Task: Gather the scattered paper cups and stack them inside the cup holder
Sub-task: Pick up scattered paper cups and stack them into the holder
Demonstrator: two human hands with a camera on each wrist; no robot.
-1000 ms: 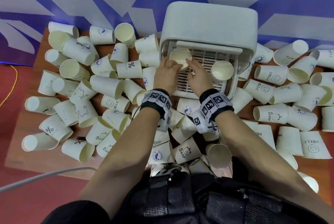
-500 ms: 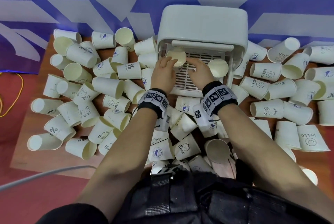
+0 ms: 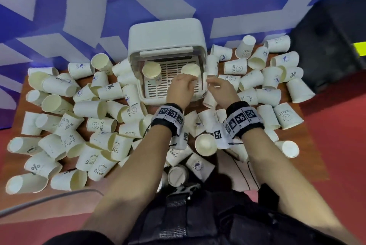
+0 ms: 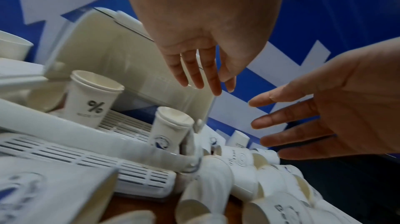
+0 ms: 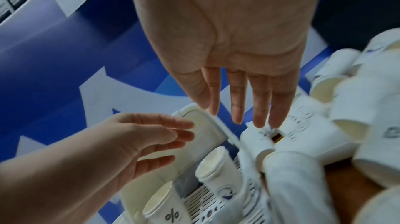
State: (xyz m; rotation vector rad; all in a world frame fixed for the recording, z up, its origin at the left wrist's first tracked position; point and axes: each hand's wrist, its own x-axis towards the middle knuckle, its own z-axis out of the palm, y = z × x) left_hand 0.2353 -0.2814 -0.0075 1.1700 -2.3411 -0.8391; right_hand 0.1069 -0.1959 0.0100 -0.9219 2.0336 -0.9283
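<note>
The white cup holder (image 3: pixel 164 37) stands at the back of the table, front open. On its slotted tray are two upright cup stacks, a left stack (image 3: pixel 151 69) marked "%" (image 4: pixel 93 101) and a right stack (image 3: pixel 191 70) with a blue logo (image 4: pixel 168 133). My left hand (image 3: pixel 185 83) hovers by the right stack, fingers straight and empty (image 4: pixel 201 77). My right hand (image 3: pixel 215 85) is just past the holder's right wall, above lying cups, fingers spread and empty (image 5: pixel 238 107). Scattered paper cups (image 3: pixel 89 106) lie all around.
Many cups lie on their sides left (image 3: pixel 59 141) and right (image 3: pixel 267 78) of the holder and under my wrists (image 3: pixel 206 143). The brown table (image 3: pixel 313 145) ends on a red floor. A black box (image 3: pixel 332 42) is far right, a grey cable (image 3: pixel 49 197) lower left.
Both hands left the left stack and moved right. My left hand is now at the right stack, and my right hand is outside the holder's right side.
</note>
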